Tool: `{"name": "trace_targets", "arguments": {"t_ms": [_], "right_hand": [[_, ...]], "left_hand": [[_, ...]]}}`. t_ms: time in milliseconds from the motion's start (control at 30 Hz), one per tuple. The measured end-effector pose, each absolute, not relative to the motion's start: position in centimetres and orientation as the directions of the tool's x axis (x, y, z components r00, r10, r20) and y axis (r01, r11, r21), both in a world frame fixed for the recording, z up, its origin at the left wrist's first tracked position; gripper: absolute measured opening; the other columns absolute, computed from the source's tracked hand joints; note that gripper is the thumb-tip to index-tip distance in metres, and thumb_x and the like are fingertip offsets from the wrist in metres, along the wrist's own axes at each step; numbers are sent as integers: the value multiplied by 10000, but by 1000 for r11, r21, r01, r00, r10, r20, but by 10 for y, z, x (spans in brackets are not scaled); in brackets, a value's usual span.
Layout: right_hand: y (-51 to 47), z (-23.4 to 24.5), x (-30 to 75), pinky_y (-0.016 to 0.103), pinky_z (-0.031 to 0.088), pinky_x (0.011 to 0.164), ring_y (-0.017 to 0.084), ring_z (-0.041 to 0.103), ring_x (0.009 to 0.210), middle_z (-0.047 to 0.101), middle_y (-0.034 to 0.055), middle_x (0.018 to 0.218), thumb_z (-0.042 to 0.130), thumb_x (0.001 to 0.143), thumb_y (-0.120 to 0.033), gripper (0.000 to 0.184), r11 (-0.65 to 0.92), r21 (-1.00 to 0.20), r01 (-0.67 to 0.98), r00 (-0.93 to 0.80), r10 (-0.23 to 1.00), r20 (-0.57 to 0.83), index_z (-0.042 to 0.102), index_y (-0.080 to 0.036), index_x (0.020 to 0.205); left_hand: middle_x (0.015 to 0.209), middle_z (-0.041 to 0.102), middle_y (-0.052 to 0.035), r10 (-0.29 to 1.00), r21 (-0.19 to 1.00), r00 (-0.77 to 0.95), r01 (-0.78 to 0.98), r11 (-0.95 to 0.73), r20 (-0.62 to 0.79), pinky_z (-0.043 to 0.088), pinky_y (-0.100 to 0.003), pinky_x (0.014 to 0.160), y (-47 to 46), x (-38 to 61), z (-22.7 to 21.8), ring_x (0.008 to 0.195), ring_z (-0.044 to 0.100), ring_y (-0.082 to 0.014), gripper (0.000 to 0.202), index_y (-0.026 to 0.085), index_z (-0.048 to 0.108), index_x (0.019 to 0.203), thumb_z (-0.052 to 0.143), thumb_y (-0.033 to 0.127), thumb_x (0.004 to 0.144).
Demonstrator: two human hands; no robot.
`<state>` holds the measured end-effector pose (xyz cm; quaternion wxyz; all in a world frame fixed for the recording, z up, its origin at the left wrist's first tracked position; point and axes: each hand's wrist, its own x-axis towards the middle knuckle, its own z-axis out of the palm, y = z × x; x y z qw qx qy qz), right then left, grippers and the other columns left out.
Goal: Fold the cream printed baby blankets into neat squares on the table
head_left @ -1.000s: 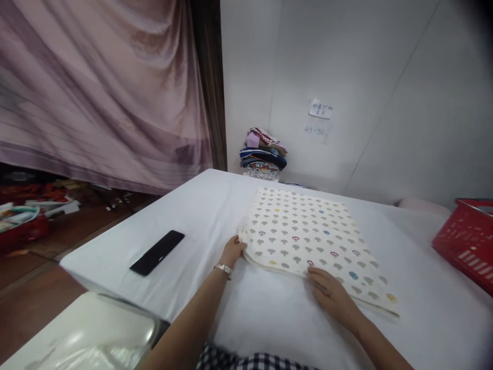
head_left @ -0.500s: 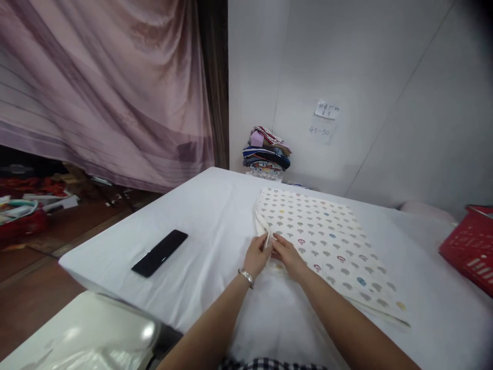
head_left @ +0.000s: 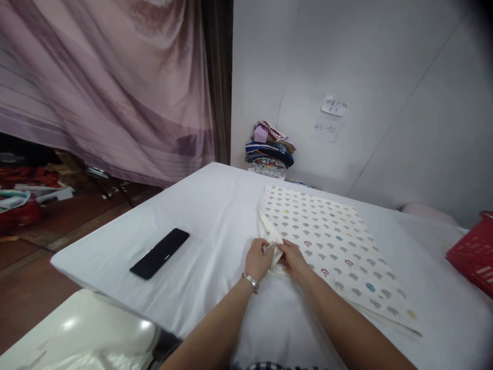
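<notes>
Near pale wall (head_left: 370, 56), cloth (head_left: 327, 231) on white table (head_left: 215, 221)

A pale grey wall (head_left: 389, 72) with thin seams fills the back, bearing two handwritten notes, the upper (head_left: 334, 106) above the lower (head_left: 325, 128), which reads "45-50". At left hangs a draped pink curtain (head_left: 115, 92), with a dark strip (head_left: 220, 87) between it and the wall. Below the curtain, clutter (head_left: 34, 177) lies over a reddish-brown floor (head_left: 26, 288). A white-covered table (head_left: 215, 221) takes up the middle. The light is soft, with glare on a pale surface (head_left: 65, 308) at lower left.
</notes>
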<state>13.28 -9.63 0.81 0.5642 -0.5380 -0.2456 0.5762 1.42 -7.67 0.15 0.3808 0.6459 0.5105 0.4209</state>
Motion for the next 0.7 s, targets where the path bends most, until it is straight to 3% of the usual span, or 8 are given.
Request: {"name": "trace_targets", "arguments": {"t_ms": [233,367,467,533,633,700], "right_hand": [[-100,1,144,327,527,692,220,646,827,695,50,925,620,645,-227,289,-92,-824,-558,327,889,-321,620,-189,931],[-99,3,149,312,540,659,196,652,800,692,46,920,618,726,-293,248,-175,-746,-643,277,854,-440,604,-193,953],[-99,9,145,272,522,582,173,647,701,692,36,806,659,712,-281,244,-316,-755,-575,104,887,-451,608,-169,924],[-98,12,142,255,513,577,161,642,677,689,37,775,663,701,-247,226,-366,-758,-540,25,893,-449,613,-154,901],[-96,15,140,262,511,594,155,635,653,685,33,755,638,701,-216,199,-374,-755,-539,3,895,-446,612,-156,889],[-95,19,144,270,510,605,159,634,657,683,26,746,625,699,-203,174,-330,-792,-514,58,908,-416,608,-169,868]], "left_hand": [[728,542,9,1000,948,-28,319,-3,13,391,-277,716,-64,5,-3,692,522,-151,157,214,513,754,583,119,650],[794,604,-15,990,988,-62,75,135,-130,429,-268,686,-55,2,-11,693,563,-146,342,187,521,938,583,68,623],[820,639,-35,958,942,10,-179,285,-288,456,-268,678,-53,2,-12,713,600,-148,444,157,514,1053,599,73,626],[838,660,-58,930,879,131,-305,366,-342,470,-281,684,-55,1,-9,751,619,-166,406,140,549,1031,622,108,633],[785,676,-74,894,832,270,-343,436,-358,480,-302,658,-58,-2,-4,730,629,-190,303,125,603,924,673,220,645],[764,680,-71,900,840,249,-336,426,-357,476,-297,637,-58,-3,-3,715,629,-190,307,128,615,887,700,277,632]]}}
